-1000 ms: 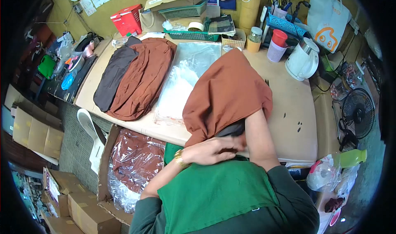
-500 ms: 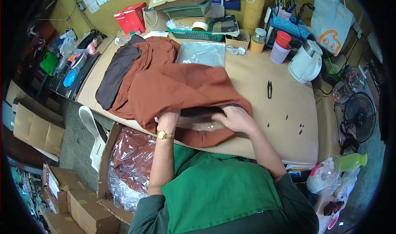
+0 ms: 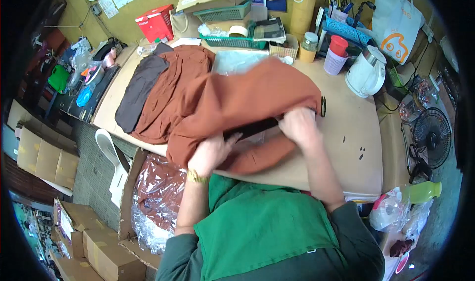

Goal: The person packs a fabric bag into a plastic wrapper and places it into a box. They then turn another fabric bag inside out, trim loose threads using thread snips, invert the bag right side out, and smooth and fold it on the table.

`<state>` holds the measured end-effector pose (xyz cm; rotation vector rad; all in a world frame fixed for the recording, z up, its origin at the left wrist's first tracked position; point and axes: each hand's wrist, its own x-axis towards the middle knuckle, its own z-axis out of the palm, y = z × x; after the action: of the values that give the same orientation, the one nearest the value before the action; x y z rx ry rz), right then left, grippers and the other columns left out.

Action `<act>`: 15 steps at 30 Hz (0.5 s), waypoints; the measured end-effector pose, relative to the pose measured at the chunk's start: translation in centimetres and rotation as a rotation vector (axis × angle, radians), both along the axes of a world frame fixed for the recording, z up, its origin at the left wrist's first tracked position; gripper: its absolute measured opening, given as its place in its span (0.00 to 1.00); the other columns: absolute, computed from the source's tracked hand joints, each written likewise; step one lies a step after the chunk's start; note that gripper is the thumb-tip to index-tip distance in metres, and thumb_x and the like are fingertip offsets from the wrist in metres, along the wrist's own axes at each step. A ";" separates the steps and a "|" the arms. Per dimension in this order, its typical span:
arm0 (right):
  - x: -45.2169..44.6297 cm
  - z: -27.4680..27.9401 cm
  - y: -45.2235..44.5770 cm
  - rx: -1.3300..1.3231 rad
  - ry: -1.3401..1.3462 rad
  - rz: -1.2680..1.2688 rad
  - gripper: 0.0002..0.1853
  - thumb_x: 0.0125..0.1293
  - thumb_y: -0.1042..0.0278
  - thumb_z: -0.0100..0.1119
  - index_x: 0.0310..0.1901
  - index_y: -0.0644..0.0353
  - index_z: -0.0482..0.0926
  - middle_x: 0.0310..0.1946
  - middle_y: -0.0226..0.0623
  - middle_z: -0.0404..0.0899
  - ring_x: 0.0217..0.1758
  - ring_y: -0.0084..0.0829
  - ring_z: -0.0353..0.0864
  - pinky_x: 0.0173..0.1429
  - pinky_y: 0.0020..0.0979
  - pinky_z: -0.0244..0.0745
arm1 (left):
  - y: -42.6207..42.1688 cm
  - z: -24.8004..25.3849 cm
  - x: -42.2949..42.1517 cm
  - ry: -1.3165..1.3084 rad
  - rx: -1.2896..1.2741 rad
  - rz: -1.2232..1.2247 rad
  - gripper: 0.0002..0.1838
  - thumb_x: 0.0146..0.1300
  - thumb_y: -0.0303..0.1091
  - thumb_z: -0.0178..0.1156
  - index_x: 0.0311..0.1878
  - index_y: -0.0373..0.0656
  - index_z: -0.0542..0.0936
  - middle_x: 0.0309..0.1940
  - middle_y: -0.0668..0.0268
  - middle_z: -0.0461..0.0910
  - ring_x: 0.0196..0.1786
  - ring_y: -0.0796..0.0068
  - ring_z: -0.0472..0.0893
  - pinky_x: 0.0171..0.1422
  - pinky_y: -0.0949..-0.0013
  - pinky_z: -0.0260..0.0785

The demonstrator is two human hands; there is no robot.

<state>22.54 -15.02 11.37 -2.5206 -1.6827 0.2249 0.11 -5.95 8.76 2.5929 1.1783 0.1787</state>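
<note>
A rust-brown garment (image 3: 257,90) with a dark grey section (image 3: 141,90) lies over the table, its near part lifted and blurred by motion. My right hand (image 3: 301,127) is closed on the right edge of its opening. At the lower left of that opening, my left hand (image 3: 210,154), below a gold watch (image 3: 197,176), grips the cloth with the thumb stretched out to the right. Dark lining shows between the hands. Something clear like plastic film is faintly visible inside the opening.
Behind the garment lies a flat clear plastic packet (image 3: 237,60), partly covered. Black thread snips (image 3: 323,106) are half hidden by the cloth's right edge. A white kettle (image 3: 366,75) stands at the back right. Left of me, an open carton (image 3: 126,197) holds plastic-wrapped brown cloth (image 3: 161,192).
Both hands have moved to the right with the garment's near part, the right hand also lifting its edge. The cloth now reaches the snips and covers more of the packet.
</note>
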 end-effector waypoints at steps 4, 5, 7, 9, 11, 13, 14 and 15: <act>-2.1 -3.1 -1.7 0.203 0.159 0.196 0.18 0.60 0.63 0.64 0.50 0.63 0.81 0.46 0.52 0.82 0.52 0.50 0.81 0.54 0.43 0.75 | 0.9 -3.2 -1.2 -0.289 0.192 0.004 0.27 0.63 0.52 0.63 0.51 0.35 0.79 0.35 0.43 0.82 0.38 0.42 0.82 0.42 0.50 0.75; -2.7 -3.9 -2.1 0.332 0.344 0.438 0.17 0.61 0.66 0.64 0.50 0.63 0.81 0.47 0.50 0.82 0.53 0.48 0.80 0.55 0.43 0.74 | 0.8 -2.7 -0.8 -0.094 0.098 0.053 0.25 0.62 0.50 0.64 0.48 0.35 0.81 0.35 0.43 0.83 0.39 0.42 0.83 0.41 0.50 0.75; -3.6 -2.3 -3.6 0.387 0.697 0.813 0.17 0.59 0.75 0.66 0.51 0.63 0.80 0.47 0.45 0.82 0.52 0.45 0.80 0.58 0.40 0.74 | 0.1 -3.5 -0.4 -0.130 0.094 0.020 0.22 0.63 0.48 0.63 0.46 0.35 0.82 0.35 0.44 0.83 0.40 0.43 0.83 0.42 0.50 0.75; -2.9 -3.7 -5.4 0.566 0.897 0.601 0.19 0.55 0.70 0.71 0.49 0.63 0.80 0.46 0.45 0.81 0.53 0.45 0.79 0.60 0.41 0.73 | -1.0 -5.5 -0.3 -0.226 0.170 -0.011 0.15 0.64 0.40 0.62 0.41 0.37 0.84 0.33 0.46 0.83 0.40 0.44 0.83 0.44 0.51 0.75; -1.2 -4.6 -6.7 0.806 0.582 0.239 0.30 0.51 0.73 0.74 0.56 0.62 0.73 0.54 0.48 0.76 0.59 0.46 0.75 0.63 0.41 0.70 | -1.3 -7.3 0.3 -0.403 0.147 0.021 0.14 0.63 0.39 0.62 0.41 0.37 0.85 0.34 0.49 0.84 0.39 0.46 0.83 0.45 0.51 0.75; 0.7 -6.2 -8.7 0.514 0.280 -0.176 0.49 0.48 0.75 0.76 0.70 0.61 0.56 0.67 0.54 0.62 0.68 0.44 0.67 0.70 0.40 0.65 | -1.7 -8.5 0.5 -0.589 0.084 0.038 0.14 0.63 0.37 0.61 0.46 0.37 0.84 0.43 0.50 0.84 0.48 0.49 0.82 0.56 0.53 0.72; 1.1 -7.2 -9.0 0.518 0.276 -0.174 0.49 0.48 0.75 0.76 0.70 0.61 0.56 0.67 0.54 0.62 0.68 0.44 0.67 0.70 0.40 0.65 | -2.0 -8.3 1.3 -0.594 0.088 0.038 0.14 0.63 0.37 0.61 0.46 0.37 0.84 0.43 0.50 0.84 0.48 0.49 0.82 0.56 0.53 0.72; 1.3 -8.5 -9.2 0.546 0.597 -0.159 0.50 0.50 0.75 0.75 0.71 0.64 0.53 0.68 0.53 0.61 0.70 0.43 0.66 0.72 0.40 0.63 | -2.8 -8.1 2.4 -0.665 -0.134 -0.016 0.15 0.64 0.36 0.60 0.49 0.38 0.83 0.46 0.50 0.83 0.51 0.51 0.81 0.59 0.54 0.71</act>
<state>23.87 -24.22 2.90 -1.9100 -1.1150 0.3916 2.49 -8.77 0.68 2.1509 0.8781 0.8478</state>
